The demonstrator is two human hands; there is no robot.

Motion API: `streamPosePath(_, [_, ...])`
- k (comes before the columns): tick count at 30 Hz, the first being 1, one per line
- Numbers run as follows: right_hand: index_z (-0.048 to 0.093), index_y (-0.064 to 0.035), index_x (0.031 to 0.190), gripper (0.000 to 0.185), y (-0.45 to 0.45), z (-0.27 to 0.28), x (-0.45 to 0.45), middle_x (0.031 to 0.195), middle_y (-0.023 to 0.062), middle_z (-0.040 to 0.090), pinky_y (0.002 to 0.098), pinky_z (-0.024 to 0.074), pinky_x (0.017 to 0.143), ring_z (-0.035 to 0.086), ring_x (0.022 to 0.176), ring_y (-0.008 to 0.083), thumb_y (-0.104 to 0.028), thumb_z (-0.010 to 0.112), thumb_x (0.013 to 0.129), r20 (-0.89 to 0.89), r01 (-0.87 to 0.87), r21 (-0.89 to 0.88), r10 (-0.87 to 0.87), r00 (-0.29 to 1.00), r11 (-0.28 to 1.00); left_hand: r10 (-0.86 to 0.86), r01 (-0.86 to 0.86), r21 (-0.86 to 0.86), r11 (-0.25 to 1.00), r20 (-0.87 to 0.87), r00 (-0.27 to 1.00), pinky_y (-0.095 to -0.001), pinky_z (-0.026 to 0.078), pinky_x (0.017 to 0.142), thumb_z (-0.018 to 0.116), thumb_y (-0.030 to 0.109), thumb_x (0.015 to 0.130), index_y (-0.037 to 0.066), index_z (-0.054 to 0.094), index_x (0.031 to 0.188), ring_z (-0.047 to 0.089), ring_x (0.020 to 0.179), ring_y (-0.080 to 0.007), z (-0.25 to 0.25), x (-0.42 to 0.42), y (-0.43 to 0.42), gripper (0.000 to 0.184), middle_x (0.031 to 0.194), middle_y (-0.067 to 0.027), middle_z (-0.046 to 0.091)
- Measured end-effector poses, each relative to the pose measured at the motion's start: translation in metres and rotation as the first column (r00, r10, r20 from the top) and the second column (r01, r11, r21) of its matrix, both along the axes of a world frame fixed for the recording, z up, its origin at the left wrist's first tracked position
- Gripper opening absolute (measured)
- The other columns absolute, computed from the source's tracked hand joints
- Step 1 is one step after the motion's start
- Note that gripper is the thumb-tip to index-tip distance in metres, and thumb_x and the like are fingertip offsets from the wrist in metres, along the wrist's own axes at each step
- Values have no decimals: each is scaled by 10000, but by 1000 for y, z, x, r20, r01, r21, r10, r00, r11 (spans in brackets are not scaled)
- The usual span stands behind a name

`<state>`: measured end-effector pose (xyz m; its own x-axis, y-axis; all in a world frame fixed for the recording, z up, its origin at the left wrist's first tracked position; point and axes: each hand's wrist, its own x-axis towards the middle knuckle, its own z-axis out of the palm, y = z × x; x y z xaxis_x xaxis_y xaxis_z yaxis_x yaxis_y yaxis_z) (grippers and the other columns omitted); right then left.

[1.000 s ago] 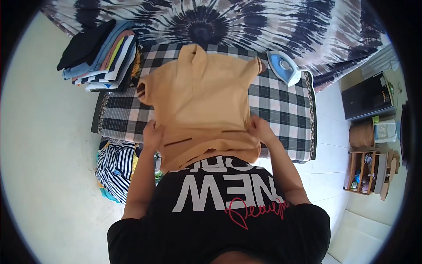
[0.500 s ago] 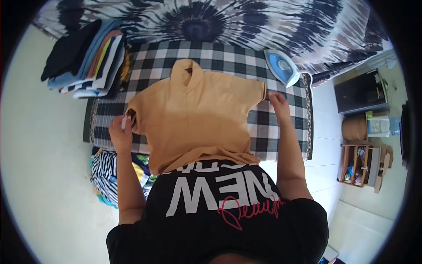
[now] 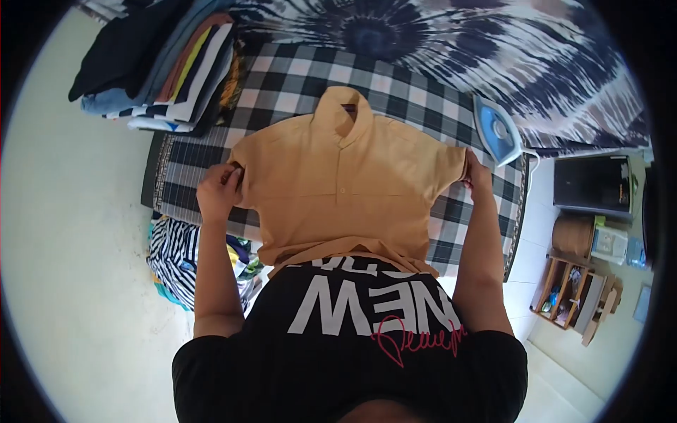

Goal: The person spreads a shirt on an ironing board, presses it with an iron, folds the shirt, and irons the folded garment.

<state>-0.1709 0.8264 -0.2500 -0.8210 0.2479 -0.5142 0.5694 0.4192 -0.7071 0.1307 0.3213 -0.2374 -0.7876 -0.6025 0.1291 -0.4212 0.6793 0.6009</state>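
A tan short-sleeved collared shirt (image 3: pixel 338 204) lies front side up on a black-and-white checked cloth (image 3: pixel 282 77). Its collar points away from me, and its lower hem bunches against my body. My left hand (image 3: pixel 220 190) is closed on the edge of the sleeve at the left. At the opposite side, my right hand (image 3: pixel 477 175) pinches the other sleeve's opening. Both sleeves are spread outward. A blue and white iron (image 3: pixel 497 130) rests on the cloth just beyond my right hand.
A tall stack of folded clothes (image 3: pixel 162 70) stands at the back left. Below the left edge sits a heap of rumpled clothes (image 3: pixel 176 257). Tie-dye fabric (image 3: pixel 437 42) hangs behind. On the right are a black box-like appliance (image 3: pixel 591 185) and a wooden rack (image 3: pixel 560 289).
My right hand has closed in on the right sleeve opening, and my left fingers have shifted on the left sleeve. The shirt front looks flatter. The whole view has shifted and tilted.
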Motion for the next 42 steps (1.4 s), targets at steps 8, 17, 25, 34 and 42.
streamPosePath(8, [622,-78,789,270,13,-6,6,739,4,610,229,477,659,575,704,97,-301,691,926,-323,43,-586,-283,903,809,634,-88,842,532,-328,700,-240,440,591,676,157,927,5,662,957,540,682,-69,-36,22,-25,155,803,-23,640])
streamPosePath(17, [657,-52,935,203,1,-8,15,869,35,667,242,494,715,612,779,113,-250,630,971,-229,86,-472,-216,949,878,211,-167,229,959,-185,960,-223,456,654,688,151,915,61,650,972,566,716,-100,-23,15,-28,114,860,-39,657])
streamPosePath(25, [661,-42,1002,193,12,-46,5,913,43,678,249,495,738,622,814,132,-222,591,993,-255,176,-487,-332,908,856,270,-265,426,865,51,962,-241,487,694,658,131,906,69,657,1068,620,773,-158,-10,5,-43,173,973,-80,688])
streamPosePath(34, [665,-33,1018,178,25,-61,-7,938,46,667,250,492,758,607,835,133,-188,581,993,-236,265,-408,-381,894,874,744,14,999,-46,25,667,-254,496,690,631,134,921,39,659,1032,627,763,-157,-13,14,-50,148,944,-77,691])
streamPosePath(42, [657,-27,1060,203,30,-63,-7,981,63,680,273,500,773,626,852,160,-193,556,1003,-227,244,-458,-378,898,855,548,-137,959,249,-23,836,-221,476,711,629,181,959,54,653,993,591,766,-100,-32,24,-51,133,906,-44,665])
